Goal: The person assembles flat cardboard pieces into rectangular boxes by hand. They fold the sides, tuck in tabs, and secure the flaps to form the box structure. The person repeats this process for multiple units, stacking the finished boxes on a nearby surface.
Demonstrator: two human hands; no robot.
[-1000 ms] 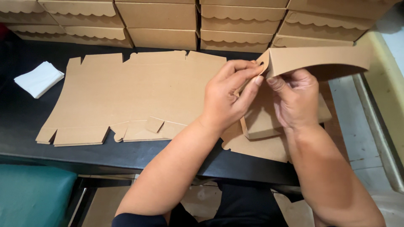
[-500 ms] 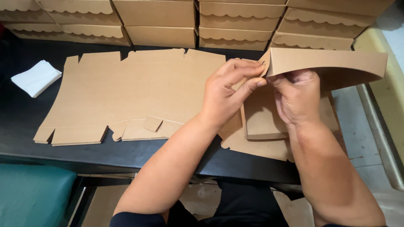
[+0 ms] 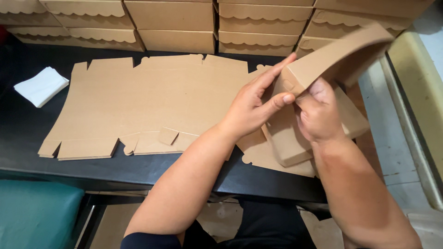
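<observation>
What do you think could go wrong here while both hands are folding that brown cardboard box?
The left hand and right hand pinch one corner of the half-folded box, so the card may crease or tear there. The box is held over the flat blanks, which overhang the black table and could be nudged off its near edge.

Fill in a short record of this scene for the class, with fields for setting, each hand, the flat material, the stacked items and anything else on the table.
Setting: black table, seen from a head camera.
Left hand: fingers pressed on the corner of a half-folded cardboard box.
Right hand: grips the same box from below.
Flat material: unfolded cardboard box blanks lying on the table.
Stacked items: finished cardboard boxes with scalloped lids along the far edge.
Other: folded white cloth at far left; teal cushion below the table.
</observation>
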